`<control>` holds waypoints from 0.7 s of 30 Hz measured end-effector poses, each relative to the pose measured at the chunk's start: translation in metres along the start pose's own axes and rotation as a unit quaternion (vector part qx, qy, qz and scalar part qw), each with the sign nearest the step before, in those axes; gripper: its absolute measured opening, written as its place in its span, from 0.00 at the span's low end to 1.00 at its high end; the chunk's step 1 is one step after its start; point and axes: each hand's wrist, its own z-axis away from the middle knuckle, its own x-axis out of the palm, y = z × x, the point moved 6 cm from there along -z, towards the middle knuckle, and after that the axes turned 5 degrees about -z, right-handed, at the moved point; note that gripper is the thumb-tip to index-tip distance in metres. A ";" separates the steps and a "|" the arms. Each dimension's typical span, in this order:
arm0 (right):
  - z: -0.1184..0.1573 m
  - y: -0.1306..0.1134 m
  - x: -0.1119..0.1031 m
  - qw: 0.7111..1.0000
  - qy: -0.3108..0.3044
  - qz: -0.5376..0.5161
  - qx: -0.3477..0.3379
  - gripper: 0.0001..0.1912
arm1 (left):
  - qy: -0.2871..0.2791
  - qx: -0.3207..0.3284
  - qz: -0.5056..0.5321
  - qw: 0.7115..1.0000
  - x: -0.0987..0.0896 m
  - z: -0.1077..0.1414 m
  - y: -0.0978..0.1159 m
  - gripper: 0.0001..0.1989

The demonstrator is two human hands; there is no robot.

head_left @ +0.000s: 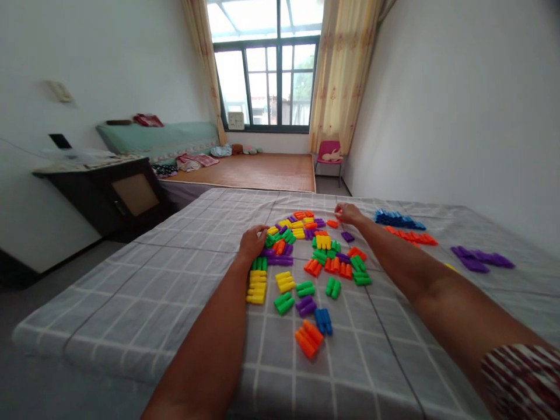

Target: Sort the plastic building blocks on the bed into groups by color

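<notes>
Colourful plastic blocks lie in a loose pile on a grey checked cloth [144, 291]. At the pile's left edge is my left hand [254, 242], fingers curled beside green and purple blocks; what they hold, if anything, is hidden. Beyond the pile's far right side, my right hand [345, 213] has its fingers pinched together, with a bit of orange at the fingertips. An orange block [332, 224] lies just left of it, and a purple block [347, 236] sits below. Yellow blocks [256, 287] line up near my left forearm. An orange block [308, 339] is nearest to me.
On the right lie a blue row of blocks [399, 220], an orange row [411, 235] and a purple group [481, 258]. Farther off are a low bed [262, 169], a pink chair [329, 153] and a dark cabinet [118, 198] at the left.
</notes>
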 end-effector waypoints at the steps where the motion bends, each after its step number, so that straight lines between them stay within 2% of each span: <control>1: 0.002 0.009 -0.005 1.000 -0.003 -0.013 0.012 0.12 | -0.001 0.000 0.000 1.000 0.001 0.000 0.000 0.15; 5: 0.011 0.050 -0.014 0.988 -0.084 -0.115 0.056 0.14 | -0.007 -0.001 -0.001 1.000 0.003 0.000 0.002 0.15; 8: 0.012 0.068 -0.020 0.987 -0.111 -0.110 0.039 0.18 | -0.005 -0.013 -0.003 1.000 0.002 0.000 0.000 0.16; 12: 0.011 0.059 -0.018 0.989 -0.115 -0.088 -0.035 0.21 | -0.002 -0.015 -0.008 1.000 0.000 -0.001 -0.001 0.17; 15: 0.016 0.046 -0.009 0.987 -0.141 -0.054 -0.056 0.20 | -0.014 -0.020 -0.021 0.999 0.000 0.000 -0.002 0.17; 17: 0.021 0.042 -0.011 0.988 -0.131 -0.036 -0.068 0.20 | -0.023 -0.022 -0.036 0.999 0.000 0.000 -0.001 0.17; 19: 0.028 0.048 -0.020 0.988 -0.120 -0.053 -0.078 0.21 | -0.029 -0.021 -0.048 0.998 0.000 0.000 -0.001 0.17; 21: 0.037 0.069 -0.037 0.988 -0.108 -0.083 -0.069 0.23 | -0.032 -0.021 -0.049 0.998 -0.002 0.000 0.000 0.18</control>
